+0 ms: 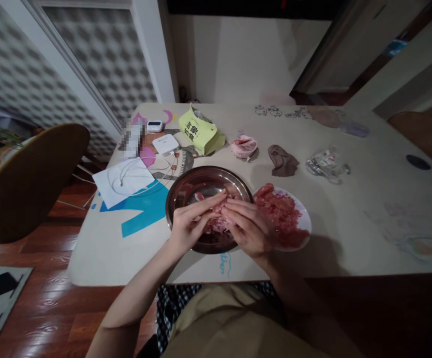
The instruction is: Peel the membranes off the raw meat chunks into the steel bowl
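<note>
A round stainless steel bowl [174,191] stands at the table's near side, with pale pink raw meat [216,226] inside. Over it, my left hand [190,223] and my right hand [251,226] meet at the fingertips. Both are closed, pinching a piece of raw meat between them; its full shape is covered by my fingers. Just right of the bowl sits a white plate [306,211] heaped with redder raw meat pieces [281,214]. My right wrist passes close to the plate's left edge.
Behind the bowl are a yellow-green paper bag [199,132], a pink and white bundle [244,147], a brown cloth [283,160] and crumpled clear plastic [326,164]. Leftward lie a white box [165,144], a cable, a paper sheet [117,186] and a chair [33,184].
</note>
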Tool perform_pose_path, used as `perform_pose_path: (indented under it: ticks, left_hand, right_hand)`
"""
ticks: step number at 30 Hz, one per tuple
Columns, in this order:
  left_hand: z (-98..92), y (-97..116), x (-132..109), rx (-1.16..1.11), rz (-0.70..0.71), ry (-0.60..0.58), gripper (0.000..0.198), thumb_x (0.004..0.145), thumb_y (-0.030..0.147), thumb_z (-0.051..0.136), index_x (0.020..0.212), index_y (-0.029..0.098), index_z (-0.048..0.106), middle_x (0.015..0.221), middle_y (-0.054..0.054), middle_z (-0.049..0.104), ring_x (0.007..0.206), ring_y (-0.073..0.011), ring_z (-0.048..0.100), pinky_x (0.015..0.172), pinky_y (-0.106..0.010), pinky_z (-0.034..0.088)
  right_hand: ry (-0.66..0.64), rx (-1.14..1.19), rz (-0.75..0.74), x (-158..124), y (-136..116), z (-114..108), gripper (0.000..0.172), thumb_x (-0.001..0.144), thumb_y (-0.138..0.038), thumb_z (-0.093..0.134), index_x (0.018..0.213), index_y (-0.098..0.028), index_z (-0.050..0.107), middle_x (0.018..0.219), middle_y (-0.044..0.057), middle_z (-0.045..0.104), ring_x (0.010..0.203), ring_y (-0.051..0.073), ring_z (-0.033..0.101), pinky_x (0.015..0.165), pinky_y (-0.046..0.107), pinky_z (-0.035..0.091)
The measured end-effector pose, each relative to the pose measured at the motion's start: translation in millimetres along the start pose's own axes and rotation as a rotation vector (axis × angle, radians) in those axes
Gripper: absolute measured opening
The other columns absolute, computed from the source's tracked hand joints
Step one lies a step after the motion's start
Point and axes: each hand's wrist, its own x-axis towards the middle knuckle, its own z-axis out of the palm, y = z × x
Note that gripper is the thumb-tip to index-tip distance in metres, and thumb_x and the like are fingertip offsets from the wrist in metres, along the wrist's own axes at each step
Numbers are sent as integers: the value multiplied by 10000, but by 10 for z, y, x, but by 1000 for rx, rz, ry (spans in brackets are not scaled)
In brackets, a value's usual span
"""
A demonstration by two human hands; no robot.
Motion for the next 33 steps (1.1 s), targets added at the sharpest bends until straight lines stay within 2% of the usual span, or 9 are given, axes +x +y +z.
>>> perform_pose_path:
  ticks: [6, 9, 13, 16, 22, 27, 33]
  left_hand:
    - [-20, 27, 34, -53, -18, -26, 477, 917, 126, 702, 1365, 282, 650, 1363, -45, 684, 1214, -187, 706, 1080, -293, 572]
    - [-18, 42, 44, -65, -26, -49, 449, 921, 145, 703, 1349, 277, 663, 1358, -47, 687, 1220, -187, 703, 1088, -301, 567]
    - [-9, 38, 30, -42, -12, -17, 536, 827, 192, 814, 1337, 274, 671, 1328, -56, 704, 1170, -205, 730, 1044, -299, 598]
    - [-7, 31, 18, -24, -13, 2, 445, 867, 154, 772, 1289, 278, 703, 1278, -34, 735, 1152, -187, 737, 1026, -282, 605]
    - [-22, 48, 31, -14, -32, -43, 368, 916, 119, 708, 1261, 245, 719, 1247, -43, 753, 1150, -177, 739, 1029, -284, 602]
    - [-22, 68, 53, -27, -36, -52, 345, 929, 124, 691, 1253, 238, 726, 1230, -56, 760, 1155, -189, 737, 1022, -296, 608]
    - [-31, 60, 36, -21, 3, -5, 411, 908, 118, 716, 1298, 247, 701, 1298, -65, 727, 1188, -200, 722, 1043, -310, 600]
  right_hand:
    - [-32, -64, -2, -60, 27, -48, 481, 913, -84, 692, 1376, -186, 610, 1151, 76, 772, 1173, 206, 714, 1008, 348, 637]
    - [-65, -76, -17, -104, 18, -81, 486, 925, -57, 658, 1395, -164, 596, 1189, 90, 766, 1214, 211, 697, 1038, 354, 625]
    - [-118, -87, -52, -127, -15, -118, 481, 944, -67, 642, 1415, -127, 569, 1242, 114, 749, 1252, 227, 677, 1059, 378, 620]
    - [-128, -80, -58, -104, -28, -133, 475, 953, -87, 645, 1418, -141, 565, 1238, 100, 754, 1216, 218, 699, 1043, 376, 632]
    - [-72, -40, 13, -42, -27, -103, 431, 919, -61, 669, 1336, -161, 632, 1096, 70, 795, 1079, 185, 754, 963, 321, 660]
    - [34, 23, 156, -55, -24, -50, 363, 894, -45, 681, 1223, -199, 699, 1024, 53, 797, 985, 169, 766, 902, 310, 665]
    - [7, -31, 15, -43, 7, -39, 456, 924, -67, 658, 1363, -184, 612, 1123, 73, 783, 1111, 195, 741, 958, 352, 662]
